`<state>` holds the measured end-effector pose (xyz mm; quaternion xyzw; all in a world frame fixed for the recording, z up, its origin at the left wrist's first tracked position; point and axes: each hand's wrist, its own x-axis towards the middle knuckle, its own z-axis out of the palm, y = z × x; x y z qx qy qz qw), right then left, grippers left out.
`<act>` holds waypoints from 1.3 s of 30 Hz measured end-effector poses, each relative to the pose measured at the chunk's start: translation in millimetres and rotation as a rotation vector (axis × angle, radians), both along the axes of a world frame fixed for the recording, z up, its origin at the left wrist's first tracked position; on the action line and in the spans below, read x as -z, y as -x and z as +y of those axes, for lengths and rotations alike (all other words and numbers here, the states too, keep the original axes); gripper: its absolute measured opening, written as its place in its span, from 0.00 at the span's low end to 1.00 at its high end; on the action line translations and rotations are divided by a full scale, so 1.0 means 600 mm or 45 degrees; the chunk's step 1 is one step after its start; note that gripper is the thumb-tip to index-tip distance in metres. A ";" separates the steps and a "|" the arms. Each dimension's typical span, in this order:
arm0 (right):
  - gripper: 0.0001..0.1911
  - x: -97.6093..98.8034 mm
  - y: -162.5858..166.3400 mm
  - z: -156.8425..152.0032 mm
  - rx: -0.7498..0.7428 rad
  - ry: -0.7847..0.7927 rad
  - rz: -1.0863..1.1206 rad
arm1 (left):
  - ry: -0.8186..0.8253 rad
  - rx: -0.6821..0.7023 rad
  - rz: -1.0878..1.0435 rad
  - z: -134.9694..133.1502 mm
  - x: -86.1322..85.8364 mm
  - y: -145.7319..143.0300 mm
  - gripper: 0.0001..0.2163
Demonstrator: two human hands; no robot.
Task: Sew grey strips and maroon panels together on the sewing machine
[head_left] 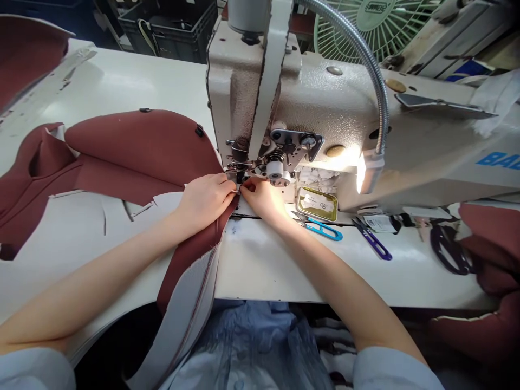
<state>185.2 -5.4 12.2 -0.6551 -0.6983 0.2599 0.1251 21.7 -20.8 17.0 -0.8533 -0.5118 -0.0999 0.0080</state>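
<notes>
A reddish-brown padded fabric cover (138, 146) with pale backing lies on the sewing machine's (247, 97) left side, its edge running under the presser foot (240, 176). My left hand (207, 203) rests on this cover with fingers curled together, fingertips gripping its edge close to the foot. On the foot's other side, my right hand (262, 197) has thumb and forefinger pinched beside the needle area. What the pinch holds is too small to make out. A loose strip of the cover with white backing (190, 292) hangs over the table edge toward my lap.
Right of my right hand are a small gold-rimmed tray (317, 204), blue thread snips (325, 229) and purple snips (372, 238). Black-handled scissors (450, 252) lie near more brown fabric (493, 233). A lit lamp (370, 172) hangs low. Behind are a crate (174, 35) and a green fan (374, 27).
</notes>
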 end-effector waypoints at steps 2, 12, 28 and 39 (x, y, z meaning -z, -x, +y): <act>0.11 0.001 0.000 0.000 -0.015 -0.005 -0.005 | 0.032 -0.057 -0.019 0.003 0.002 -0.002 0.08; 0.11 0.005 0.001 -0.002 -0.033 -0.073 -0.065 | 0.083 -0.187 -0.209 0.014 0.012 -0.002 0.06; 0.12 0.007 0.005 -0.006 -0.020 -0.128 -0.131 | -0.099 0.038 -0.028 -0.003 0.017 0.001 0.14; 0.12 -0.004 0.002 -0.007 -0.115 -0.118 -0.210 | 0.109 0.161 -0.195 -0.007 0.026 0.018 0.13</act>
